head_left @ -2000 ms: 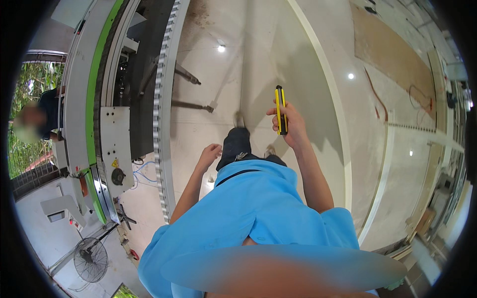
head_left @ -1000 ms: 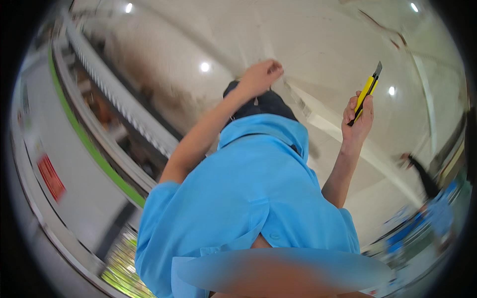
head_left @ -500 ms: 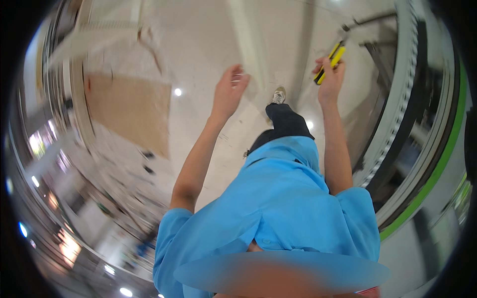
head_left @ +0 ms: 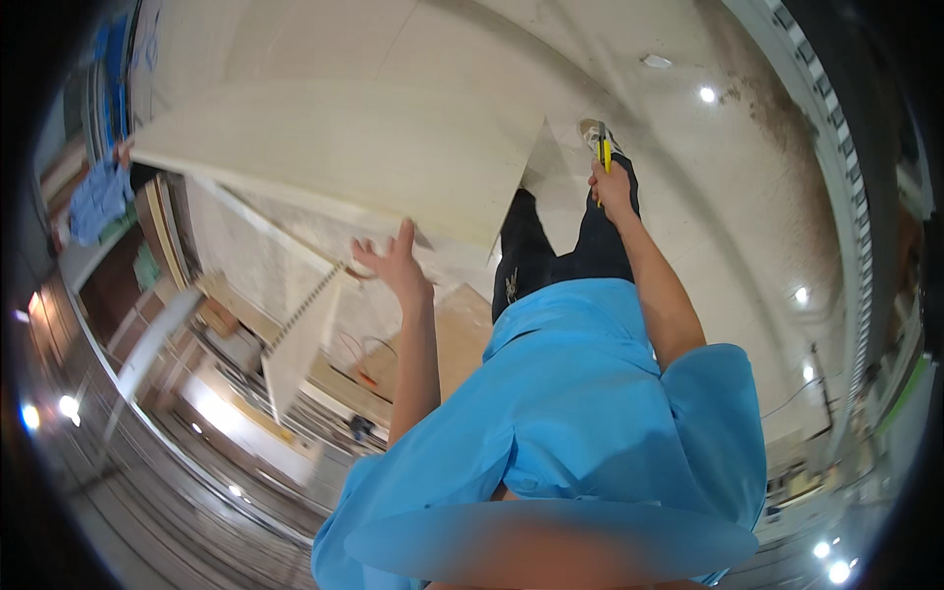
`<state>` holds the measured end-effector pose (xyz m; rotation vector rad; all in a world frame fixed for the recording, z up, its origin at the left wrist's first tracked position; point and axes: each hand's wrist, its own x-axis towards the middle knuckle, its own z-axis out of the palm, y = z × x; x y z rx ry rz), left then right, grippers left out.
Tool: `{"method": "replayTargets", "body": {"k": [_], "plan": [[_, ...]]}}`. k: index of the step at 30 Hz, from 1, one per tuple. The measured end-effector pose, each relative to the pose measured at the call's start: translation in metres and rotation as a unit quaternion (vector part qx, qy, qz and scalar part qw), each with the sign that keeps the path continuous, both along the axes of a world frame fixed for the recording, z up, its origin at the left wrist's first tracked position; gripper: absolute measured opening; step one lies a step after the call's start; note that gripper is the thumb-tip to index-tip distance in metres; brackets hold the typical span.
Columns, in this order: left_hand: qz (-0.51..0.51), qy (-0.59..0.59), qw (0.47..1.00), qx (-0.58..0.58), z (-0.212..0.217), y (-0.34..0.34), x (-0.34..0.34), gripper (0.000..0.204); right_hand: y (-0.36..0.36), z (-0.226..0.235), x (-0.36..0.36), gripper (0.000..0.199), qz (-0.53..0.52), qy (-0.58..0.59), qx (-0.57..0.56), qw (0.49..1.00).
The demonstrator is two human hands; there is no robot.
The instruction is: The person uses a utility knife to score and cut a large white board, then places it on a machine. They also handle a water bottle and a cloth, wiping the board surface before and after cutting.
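Note:
A yellow-and-black utility knife [head_left: 607, 155] is in my right hand [head_left: 614, 193], its grey tip pointing away from me above my shoe. My fingers are wrapped around its handle. On the left, my left hand [head_left: 393, 265] has its fingers spread at the near edge of a large pale flat panel [head_left: 334, 138]. The thumb overlaps that edge, but whether it touches cannot be told. The panel stretches from beside my legs to the far left, where another person in blue clothing [head_left: 100, 202] is at its other end.
A metal rail with a row of slots [head_left: 844, 128] curves along the right side. Left of me, below the panel, are a white piece with a toothed edge [head_left: 295, 339], brown boards [head_left: 472, 324] and frames. A small white scrap [head_left: 656, 61] lies on the floor ahead.
My view has turned and the large panel with the person at its end has come in at left. My left hand has spread its fingers at its edge; the knife stays in my right hand.

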<state>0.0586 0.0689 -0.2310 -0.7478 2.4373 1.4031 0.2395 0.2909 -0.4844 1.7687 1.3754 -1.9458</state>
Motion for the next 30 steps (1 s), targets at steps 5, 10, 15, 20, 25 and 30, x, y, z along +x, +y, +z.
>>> {"method": "replayTargets", "body": {"k": [5, 10, 15, 20, 25, 30], "plan": [[-0.08, -0.278, 0.934, 0.208, 0.01, -0.015, 0.008, 0.06, -0.076, -0.041, -0.005, 0.034, -0.036, -0.024, 0.083, 0.996], [-0.112, -0.298, 0.921, 0.223, 0.007, -0.009, 0.001, 0.047, -0.143, -0.076, -0.016, 0.032, -0.255, -0.058, 0.017, 0.965], [-0.112, -0.247, 0.945, 0.183, 0.015, -0.016, 0.003, 0.053, -0.155, -0.148, -0.015, 0.029, -0.367, -0.085, -0.09, 0.922], [-0.093, -0.211, 0.964, 0.13, 0.032, -0.025, 0.01, 0.061, -0.149, -0.21, -0.02, 0.041, -0.292, -0.096, -0.049, 0.95], [-0.077, -0.203, 0.971, 0.099, 0.05, -0.039, 0.018, 0.065, -0.148, -0.214, -0.036, 0.042, -0.258, -0.075, -0.178, 0.947], [-0.018, -0.205, 0.973, 0.104, 0.064, -0.043, 0.029, 0.06, -0.159, -0.215, -0.063, 0.041, -0.306, -0.065, -0.254, 0.915]]}}
